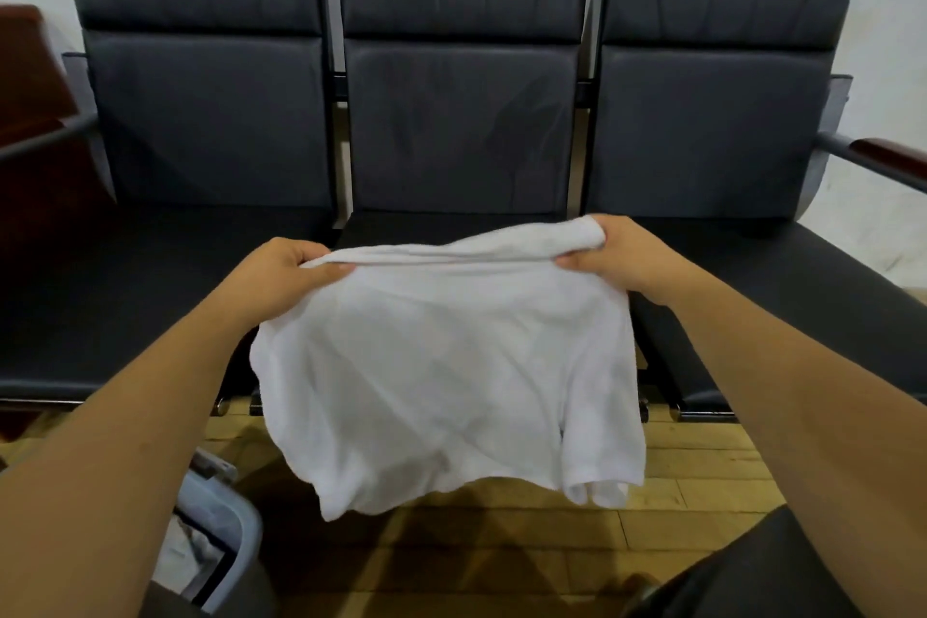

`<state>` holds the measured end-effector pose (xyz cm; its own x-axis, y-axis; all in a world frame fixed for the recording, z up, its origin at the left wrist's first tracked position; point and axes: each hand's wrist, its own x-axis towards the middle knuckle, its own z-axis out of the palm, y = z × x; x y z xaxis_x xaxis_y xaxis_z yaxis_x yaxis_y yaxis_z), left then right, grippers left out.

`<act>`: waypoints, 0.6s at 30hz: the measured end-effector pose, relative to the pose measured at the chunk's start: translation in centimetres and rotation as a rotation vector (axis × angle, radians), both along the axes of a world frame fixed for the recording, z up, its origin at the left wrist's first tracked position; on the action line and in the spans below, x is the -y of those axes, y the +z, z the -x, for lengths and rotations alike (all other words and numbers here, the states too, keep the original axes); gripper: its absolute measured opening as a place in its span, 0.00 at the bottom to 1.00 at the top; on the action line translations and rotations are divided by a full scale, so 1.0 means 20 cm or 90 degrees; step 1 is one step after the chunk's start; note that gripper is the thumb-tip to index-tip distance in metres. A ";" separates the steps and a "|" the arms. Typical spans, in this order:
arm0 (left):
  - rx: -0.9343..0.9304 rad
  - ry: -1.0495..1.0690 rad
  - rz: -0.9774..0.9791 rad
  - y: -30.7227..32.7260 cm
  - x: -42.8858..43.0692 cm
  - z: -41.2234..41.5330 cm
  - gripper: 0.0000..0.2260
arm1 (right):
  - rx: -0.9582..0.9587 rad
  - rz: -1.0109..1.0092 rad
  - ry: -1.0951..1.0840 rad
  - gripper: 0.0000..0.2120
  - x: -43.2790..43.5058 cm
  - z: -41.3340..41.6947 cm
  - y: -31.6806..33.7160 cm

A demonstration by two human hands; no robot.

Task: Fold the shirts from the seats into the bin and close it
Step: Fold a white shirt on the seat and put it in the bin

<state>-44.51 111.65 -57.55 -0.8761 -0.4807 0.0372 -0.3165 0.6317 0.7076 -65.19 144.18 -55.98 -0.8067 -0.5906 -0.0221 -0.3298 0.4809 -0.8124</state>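
Catalogue, left to right, as I read it from the remote feed.

- Bin (237, 529): one, pale grey, at 8 o'clock, low on the floor (702, 467) and partly hidden by my left forearm. Pale cloth (186, 553) lies inside; I cannot count the pieces. I cannot make out a lid.
- Left grip (281, 272): one, at 9 o'clock of the shirt. The fingers are curled tight and pinch a bunched top corner.
- Shirt (441, 366): one, white, at centre frame. It is held in the air by its top edge between both hands, in front of the middle seat. It hangs loose, with a sleeve dangling at 5 o'clock.
- Right grip (619, 256): one, at 2 o'clock of the shirt. It is closed round the opposite top corner, with cloth rolled over the fingers.
- Seats (461, 126): three, dark and padded, in a joined row from 10 to 2 o'clock.

Risks, as I judge them:
- The shirt hangs with no worktop under it, so a fold made in the air may go crooked, and the loose sleeve may slip out of the fold.
- If either pinch slackens, that corner drops.
- On the way to the bin at 8 o'clock, the hanging hem may drag on the floor or snag on the rim.
- My forearm screens the opening, so the shirt could land half outside and stop the bin from closing.
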 end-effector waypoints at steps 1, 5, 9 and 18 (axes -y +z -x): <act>0.039 -0.020 0.021 0.00 0.00 0.00 0.08 | -0.090 -0.102 0.017 0.11 0.01 -0.01 0.00; 0.128 -0.046 0.075 -0.02 -0.01 0.01 0.08 | -0.090 -0.071 0.062 0.10 0.10 -0.12 0.06; 0.027 -0.180 -0.094 -0.02 -0.26 0.10 0.33 | -0.024 0.009 0.147 0.10 0.23 -0.28 0.10; -0.105 -0.246 -0.184 0.03 -0.45 0.20 0.18 | 0.235 -0.129 0.294 0.18 0.21 -0.23 0.05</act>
